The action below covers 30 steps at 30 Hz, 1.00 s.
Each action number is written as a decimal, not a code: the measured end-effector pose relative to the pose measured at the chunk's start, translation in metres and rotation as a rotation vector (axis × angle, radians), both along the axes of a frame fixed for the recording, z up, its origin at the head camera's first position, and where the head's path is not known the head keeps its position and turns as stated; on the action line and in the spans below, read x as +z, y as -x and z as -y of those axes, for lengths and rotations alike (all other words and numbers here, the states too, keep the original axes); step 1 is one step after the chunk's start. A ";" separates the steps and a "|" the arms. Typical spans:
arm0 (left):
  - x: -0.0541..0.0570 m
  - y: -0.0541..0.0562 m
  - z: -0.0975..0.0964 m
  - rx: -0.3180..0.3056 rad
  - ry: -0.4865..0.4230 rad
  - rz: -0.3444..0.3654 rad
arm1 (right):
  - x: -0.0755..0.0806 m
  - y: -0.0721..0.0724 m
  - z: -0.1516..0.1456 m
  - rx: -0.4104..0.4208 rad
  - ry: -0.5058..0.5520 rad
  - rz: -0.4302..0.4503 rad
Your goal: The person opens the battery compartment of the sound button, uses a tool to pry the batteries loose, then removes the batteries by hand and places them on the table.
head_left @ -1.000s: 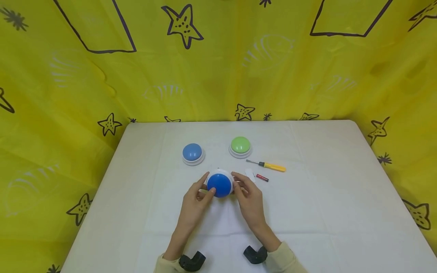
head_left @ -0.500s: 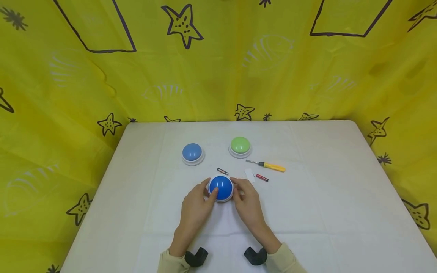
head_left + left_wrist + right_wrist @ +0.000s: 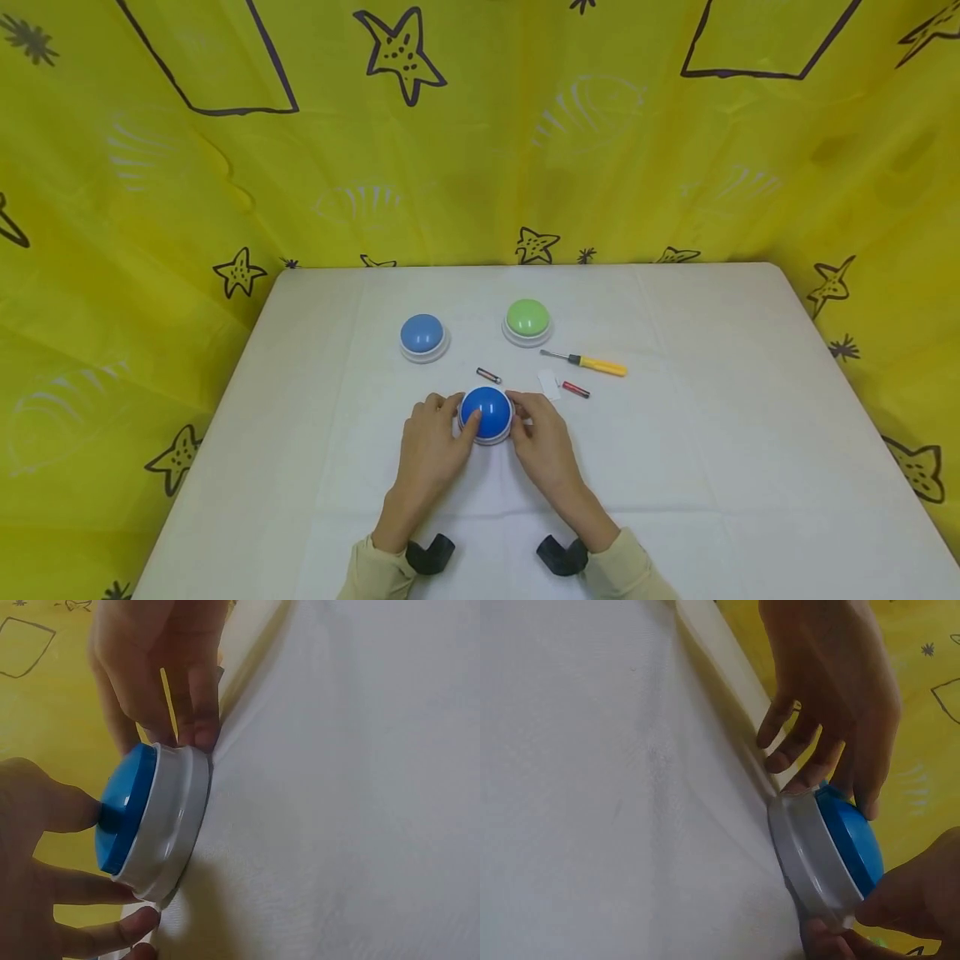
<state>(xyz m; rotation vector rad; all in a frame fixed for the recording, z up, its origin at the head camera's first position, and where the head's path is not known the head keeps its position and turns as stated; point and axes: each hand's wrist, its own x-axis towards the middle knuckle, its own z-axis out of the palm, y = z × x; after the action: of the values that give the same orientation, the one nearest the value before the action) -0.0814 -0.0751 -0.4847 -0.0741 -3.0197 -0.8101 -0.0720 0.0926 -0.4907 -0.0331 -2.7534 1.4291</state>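
Tilted a second ago, now flat on the white table (image 3: 712, 433), revealing a battery (image 3: 489, 376) just behind! Pinching the dark-blue button (image 3: 489, 412) from both sides with left hand (image 3: 435, 440) and right hand (image 3: 545, 437).

Backdrop: yellow cloth (image 3: 480, 158), dark starfish prints (image 3: 406, 57), top and both sides of frame | Table (image 3: 720, 408): white-covered, centre to bottom | Light: soft

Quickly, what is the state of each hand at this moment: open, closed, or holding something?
Left hand: holding the dark blue button, its thumb on the dome.
Right hand: holding the same button by its white base.
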 end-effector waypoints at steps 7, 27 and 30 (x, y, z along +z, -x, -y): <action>0.000 0.001 0.000 -0.011 -0.001 0.039 | 0.002 0.004 -0.004 0.044 -0.086 0.008; 0.036 0.037 0.011 -0.291 0.268 0.185 | 0.025 0.046 -0.039 0.277 -0.166 0.077; 0.045 0.054 0.011 -0.351 0.274 0.169 | 0.030 0.059 -0.049 0.309 -0.174 0.012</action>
<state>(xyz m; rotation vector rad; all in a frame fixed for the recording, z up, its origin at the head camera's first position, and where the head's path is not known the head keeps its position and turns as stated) -0.1354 -0.0865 -0.4396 -0.5801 -3.3092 -0.4235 -0.1312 0.1421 -0.4611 0.4073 -2.9814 1.2363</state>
